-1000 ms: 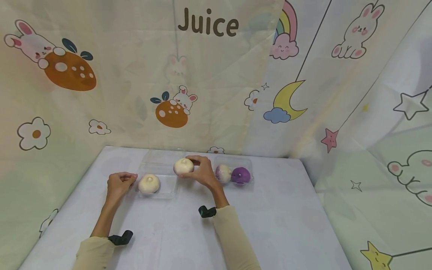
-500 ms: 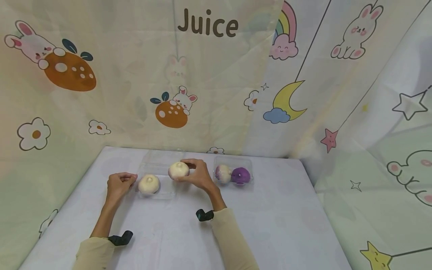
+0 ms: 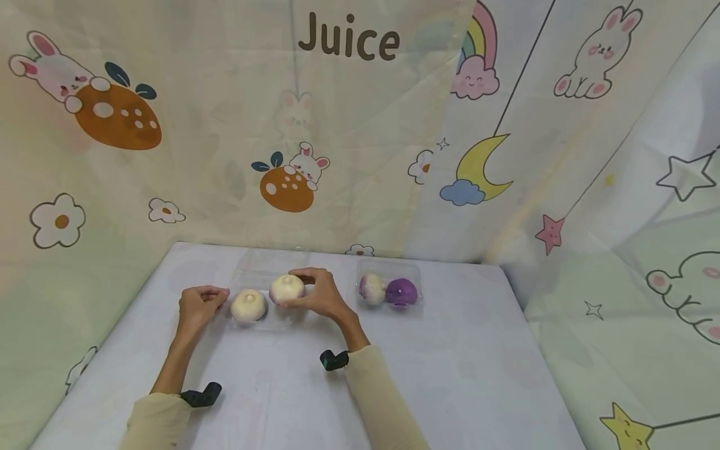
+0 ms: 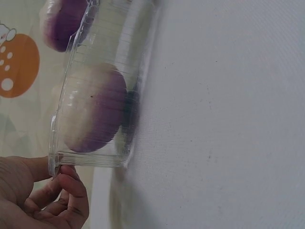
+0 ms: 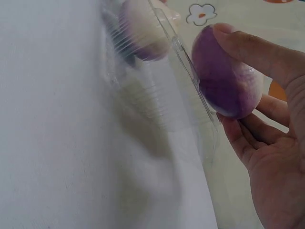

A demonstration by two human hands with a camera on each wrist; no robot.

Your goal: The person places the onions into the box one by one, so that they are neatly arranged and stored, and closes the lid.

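Note:
A clear plastic clamshell box lies at the table's back left with its lid folded back. Inside its left half sits a white-and-purple turnip, root side up in the head view. My left hand pinches the box's left rim between thumb and fingers. A second turnip is held in my right hand, thumb on one side and fingers on the other. This turnip hangs over the right part of the box, right at the rim in the right wrist view.
To the right stands another clear box with a whitish turnip and a purple round vegetable in it. A patterned cloth wall rises close behind the white table.
My right hand has moved left and slightly down with its turnip, bringing it beside the one in the box. The left hand has stayed at the rim.

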